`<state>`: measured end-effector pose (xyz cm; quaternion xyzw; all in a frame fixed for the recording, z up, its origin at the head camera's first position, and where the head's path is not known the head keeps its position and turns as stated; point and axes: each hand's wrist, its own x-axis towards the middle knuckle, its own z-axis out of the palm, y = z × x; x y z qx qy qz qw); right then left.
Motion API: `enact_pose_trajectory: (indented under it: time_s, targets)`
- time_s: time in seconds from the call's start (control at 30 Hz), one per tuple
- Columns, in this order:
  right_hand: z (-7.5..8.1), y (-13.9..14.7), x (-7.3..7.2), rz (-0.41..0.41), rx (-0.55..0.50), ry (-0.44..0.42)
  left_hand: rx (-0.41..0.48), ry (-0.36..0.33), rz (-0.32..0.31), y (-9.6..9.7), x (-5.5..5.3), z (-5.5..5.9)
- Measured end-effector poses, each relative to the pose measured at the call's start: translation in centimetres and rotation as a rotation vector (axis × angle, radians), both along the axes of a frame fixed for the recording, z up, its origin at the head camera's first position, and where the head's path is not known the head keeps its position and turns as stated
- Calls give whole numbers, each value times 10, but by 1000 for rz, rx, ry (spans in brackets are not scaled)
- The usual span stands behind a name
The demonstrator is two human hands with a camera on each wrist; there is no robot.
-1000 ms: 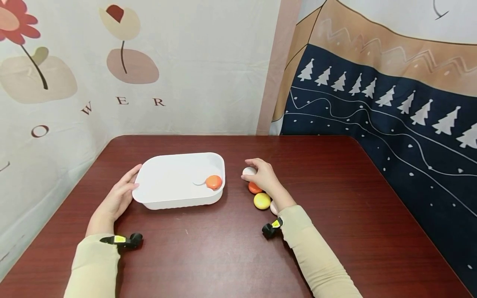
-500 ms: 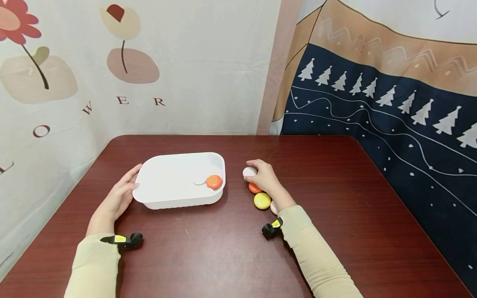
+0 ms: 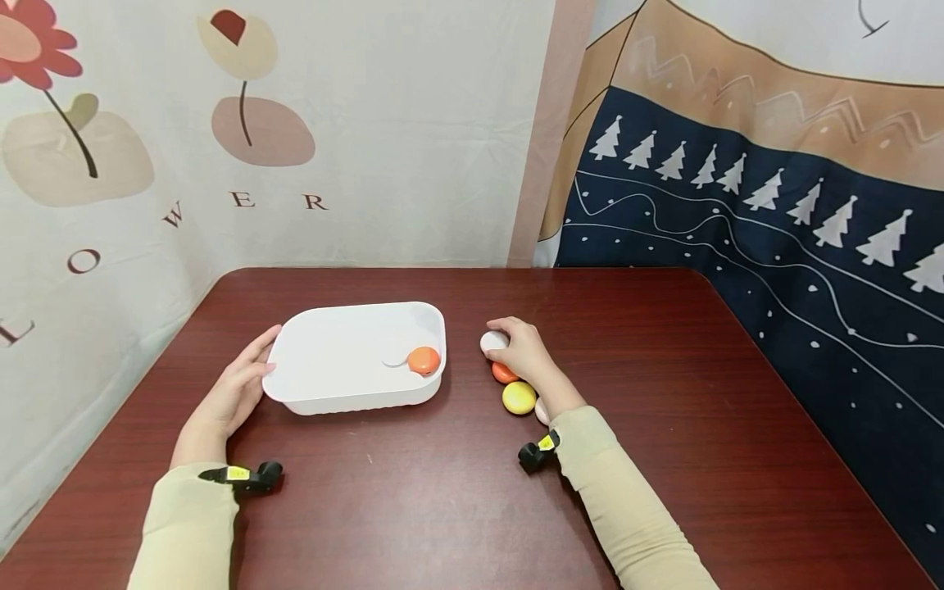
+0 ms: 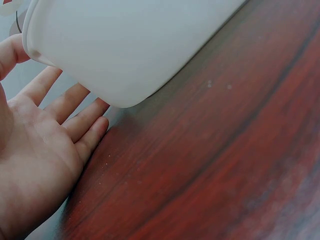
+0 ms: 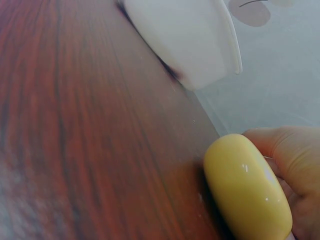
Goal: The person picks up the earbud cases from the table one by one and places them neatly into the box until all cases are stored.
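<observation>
Nearest, two pale sleeves (image 3: 188,524) (image 3: 627,500) lie over the brown desk (image 3: 391,516), each with a small black camera (image 3: 260,477) (image 3: 538,452) at the wrist. Beyond the right cuff come a pale disc (image 3: 542,411), partly hidden by the wrist, then a yellow disc (image 3: 519,398) and an orange disc (image 3: 505,373). The right hand (image 3: 525,352) reaches over these, pinching a white disc (image 3: 492,342) between thumb and fingers. The left hand (image 3: 230,392) rests against the left end of a white tub (image 3: 332,348), fingers fairly straight, thumb at the rim. Inside the tub, near its right end, a second orange disc (image 3: 424,360) sits beside a second white disc (image 3: 394,360). Behind the desk hang a flower-print cloth (image 3: 413,147) and a dark tree-print cloth (image 3: 737,221).
</observation>
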<state>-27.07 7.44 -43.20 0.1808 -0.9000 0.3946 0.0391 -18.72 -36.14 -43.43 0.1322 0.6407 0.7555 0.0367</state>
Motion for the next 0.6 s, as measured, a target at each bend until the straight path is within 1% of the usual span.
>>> enact_pose_trajectory:
  time_s: [0.2, 0.4, 0.6]
  targets:
    - [-1, 0, 0, 8, -7, 18, 5, 4, -8, 0, 0, -1]
    - [-1, 0, -1, 3, -26, 17, 13, 10, -13, -1, 0, -2]
    - [0, 0, -3, -5, -41, 19, 1, 7, -8, -1, -1, -2]
